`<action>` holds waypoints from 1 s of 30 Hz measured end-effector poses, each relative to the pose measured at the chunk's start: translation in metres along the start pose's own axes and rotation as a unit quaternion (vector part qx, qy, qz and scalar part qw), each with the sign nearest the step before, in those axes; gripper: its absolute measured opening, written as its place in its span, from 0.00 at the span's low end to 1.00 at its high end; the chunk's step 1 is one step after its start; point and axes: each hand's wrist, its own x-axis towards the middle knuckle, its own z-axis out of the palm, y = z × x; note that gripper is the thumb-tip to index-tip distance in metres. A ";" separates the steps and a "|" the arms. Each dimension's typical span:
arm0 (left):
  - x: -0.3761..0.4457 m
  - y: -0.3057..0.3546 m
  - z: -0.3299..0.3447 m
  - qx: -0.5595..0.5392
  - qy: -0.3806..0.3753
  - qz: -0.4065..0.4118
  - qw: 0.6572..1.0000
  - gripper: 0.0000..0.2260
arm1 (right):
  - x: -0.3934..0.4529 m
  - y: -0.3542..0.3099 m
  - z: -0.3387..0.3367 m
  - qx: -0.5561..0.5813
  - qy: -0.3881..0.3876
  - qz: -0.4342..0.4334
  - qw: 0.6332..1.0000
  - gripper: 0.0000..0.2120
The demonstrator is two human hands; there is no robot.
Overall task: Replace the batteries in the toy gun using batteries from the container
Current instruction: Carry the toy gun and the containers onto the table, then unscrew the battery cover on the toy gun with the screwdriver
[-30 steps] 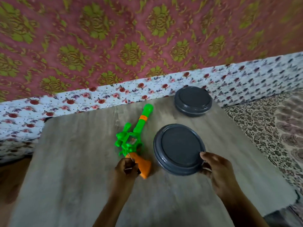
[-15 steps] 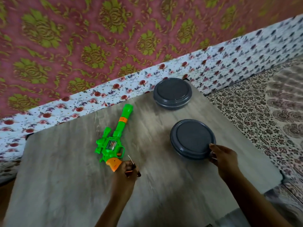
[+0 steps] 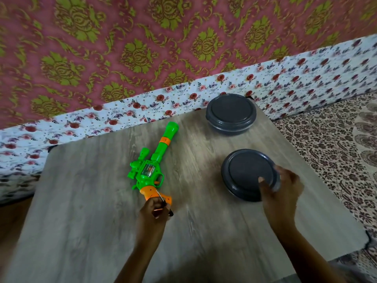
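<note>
The right hand [image 3: 279,186] grips the near container [image 3: 247,174] at its rim; lifting the lid evenly would avoid tipping. The left hand [image 3: 156,207] holds a screwdriver [image 3: 162,201] against the toy gun [image 3: 152,170] handle

Our left hand [image 3: 155,207] is curled into a fist, forearm reaching in from below; our right hand [image 3: 282,187] – a little blurred – is stretched further forward, thumb [image 3: 265,185] and fingers bent.
</note>
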 end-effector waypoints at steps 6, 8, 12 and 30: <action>0.020 -0.004 -0.020 -0.056 0.081 0.041 0.994 0.09 | -0.035 -0.035 0.064 0.064 -0.169 -0.224 0.958 0.13; 0.030 -0.012 -0.028 -0.058 0.129 0.083 0.986 0.12 | -0.043 -0.040 0.095 0.081 -0.224 -0.230 0.944 0.12; 0.051 -0.030 -0.040 -0.073 0.227 0.160 0.958 0.14 | -0.051 -0.042 0.150 0.101 -0.300 -0.242 0.917 0.12; 0.080 -0.083 -0.040 -0.123 0.160 0.251 0.947 0.09 | -0.053 -0.014 0.210 0.184 -0.340 -0.307 0.870 0.09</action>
